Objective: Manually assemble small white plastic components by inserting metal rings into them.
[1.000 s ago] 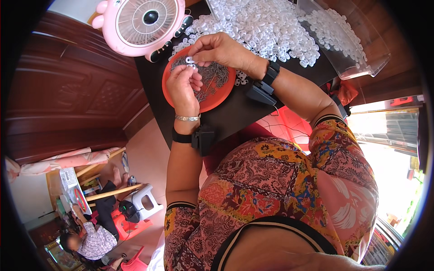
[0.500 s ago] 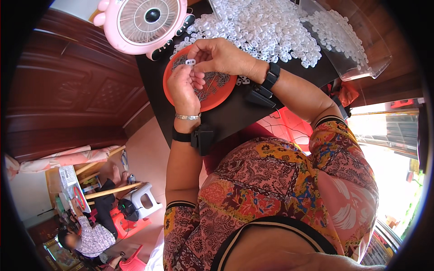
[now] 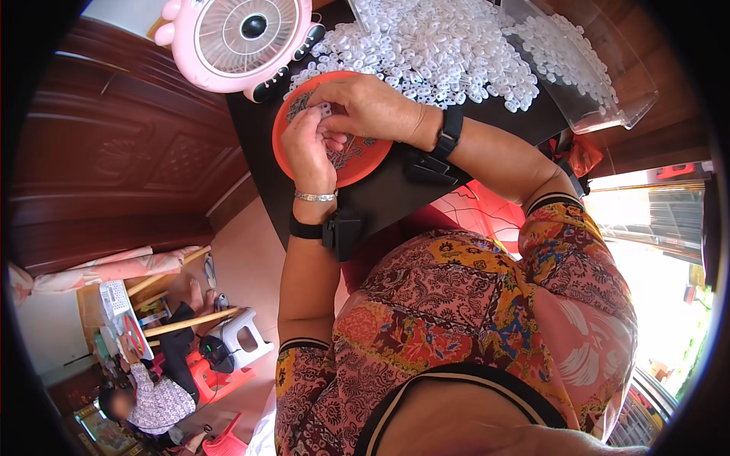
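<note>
Together, the left hand (image 3: pixel 308 148) and right hand (image 3: pixel 369 106) pinch one small white plastic piece (image 3: pixel 325 111) between their fingertips above a round orange tray (image 3: pixel 357 163) on the dark table (image 3: pixel 395 190), close beside a heaped pile of white pieces (image 3: pixel 433 45), a pink fan (image 3: pixel 239 38) crowding the tray's far-left edge.

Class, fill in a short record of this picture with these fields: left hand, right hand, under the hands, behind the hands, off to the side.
left hand: left hand pinches a small white piece
right hand: right hand meets it at the same piece
under the hands: round orange tray on a dark table
behind the hands: heap of white pieces, clear plastic box
off to the side: pink fan
</note>
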`<state>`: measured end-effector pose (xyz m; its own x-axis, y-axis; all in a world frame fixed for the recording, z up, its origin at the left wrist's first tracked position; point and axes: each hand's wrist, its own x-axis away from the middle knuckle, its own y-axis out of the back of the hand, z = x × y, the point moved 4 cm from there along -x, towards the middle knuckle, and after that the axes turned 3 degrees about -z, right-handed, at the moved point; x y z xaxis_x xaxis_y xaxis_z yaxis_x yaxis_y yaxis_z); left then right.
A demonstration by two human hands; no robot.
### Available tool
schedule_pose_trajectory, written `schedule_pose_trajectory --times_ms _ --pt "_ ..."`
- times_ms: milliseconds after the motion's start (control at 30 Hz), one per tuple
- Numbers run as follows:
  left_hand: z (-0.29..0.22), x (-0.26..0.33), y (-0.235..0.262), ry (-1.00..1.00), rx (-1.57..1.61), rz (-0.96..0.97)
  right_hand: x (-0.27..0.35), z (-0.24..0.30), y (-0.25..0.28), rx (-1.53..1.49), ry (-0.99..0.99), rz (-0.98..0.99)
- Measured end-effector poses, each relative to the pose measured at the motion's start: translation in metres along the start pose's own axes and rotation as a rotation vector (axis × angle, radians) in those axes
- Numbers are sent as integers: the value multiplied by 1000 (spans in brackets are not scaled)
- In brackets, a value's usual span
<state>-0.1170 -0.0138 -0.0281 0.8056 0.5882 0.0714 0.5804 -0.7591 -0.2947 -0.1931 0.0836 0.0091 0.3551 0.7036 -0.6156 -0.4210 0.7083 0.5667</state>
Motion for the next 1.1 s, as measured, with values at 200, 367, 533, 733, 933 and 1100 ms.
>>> schedule_pose_trajectory --times_ms 200,367,533,733,933,1100 --pt "0 0 2 -28 37 -21 0 -1 0 -9 8 -8" --pt "-2 3 0 -27 6 -28 0 -3 0 -75 -37 30" --pt "-2 3 -4 -49 22 3 1 -1 4 -35 -30 6" --pt "0 0 4 -90 1 -15 -1 5 7 -86 -15 -18" --pt "-6 3 1 -141 -28 -1 -22 25 79 156 58 -338" --pt "-9 2 2 -103 7 10 -8 40 229 663 -245 -907"
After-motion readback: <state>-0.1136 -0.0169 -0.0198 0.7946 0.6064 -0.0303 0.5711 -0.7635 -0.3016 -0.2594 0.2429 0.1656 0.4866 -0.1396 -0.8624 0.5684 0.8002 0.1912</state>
